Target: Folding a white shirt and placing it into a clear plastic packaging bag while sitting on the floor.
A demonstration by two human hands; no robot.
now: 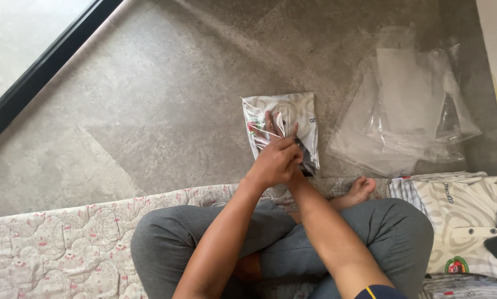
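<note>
A folded patterned garment sealed in a clear plastic bag [293, 113] lies on the grey floor in front of my crossed legs. My left hand [276, 158] rests on the bag's near end, fingers pressing down on it. My right hand is hidden under my left hand; only its forearm [331, 232] shows, reaching to the same near edge of the bag.
A heap of empty clear plastic bags [409, 111] lies at the right on the floor. Folded patterned garments [464, 221] are stacked beside my right knee. I sit on a quilted floral mat [55, 249]. A dark door track [38, 72] runs along the upper left.
</note>
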